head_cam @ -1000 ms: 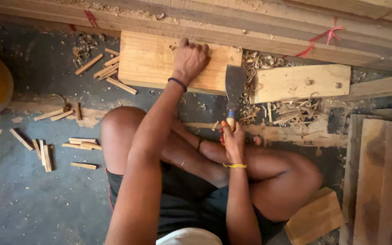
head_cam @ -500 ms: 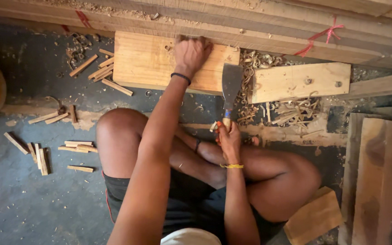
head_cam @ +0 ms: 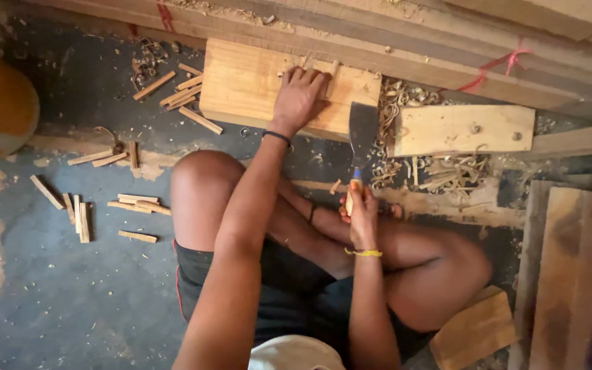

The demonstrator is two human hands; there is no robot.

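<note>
The thick wooden block lies flat on the dark floor, against the long planks stacked beyond it. The left hand rests on the block's far right part, fingers bent around a thin wood stick standing there; how firmly they pinch it is hard to tell from this angle. Just right of the block, the right hand is clenched on the handle of a broad-bladed cleaver, blade pointing away from the body and hanging beside the block's right edge. This looks like the pause between splitting strokes: stick set, blade not yet on it. The next stroke would call for keeping the fingers clear. Curled shavings lie right of the block, cut sticks left of it.
</note>
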